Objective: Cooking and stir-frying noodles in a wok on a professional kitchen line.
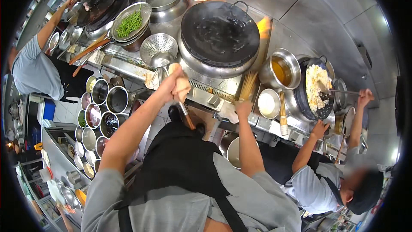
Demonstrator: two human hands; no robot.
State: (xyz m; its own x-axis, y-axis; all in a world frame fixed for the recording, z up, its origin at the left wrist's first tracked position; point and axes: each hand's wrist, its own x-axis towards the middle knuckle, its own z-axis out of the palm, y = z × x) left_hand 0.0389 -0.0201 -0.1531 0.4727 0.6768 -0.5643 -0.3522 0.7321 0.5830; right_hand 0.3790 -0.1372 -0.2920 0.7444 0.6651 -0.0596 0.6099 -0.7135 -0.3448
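gripping the handle of a perforated metal skimmer (159, 50), the left hand (176, 85) is curled tight around the shaft, with the round bowl of the skimmer just beyond the knuckles, resting at the edge of the steel cooking range (206, 87). the right hand (243, 108) is closed on the lower end of a bamboo wok brush (249, 85), whose bristles rise straight ahead of that hand to the rim of a large black wok (219, 33). the wok sits ahead of both hands, dark and wet, with a flame (264, 26) licking up at its far right side. to the left of the left hand stands a cluster of round steel seasoning bowls (103, 103); farther off, a plate of green beans (129, 22) rests on a pan. to the right of the right hand, a co-worker (326, 180) stirs fried rice (316, 87) in a second wok. another person (36, 68) works at the far left.
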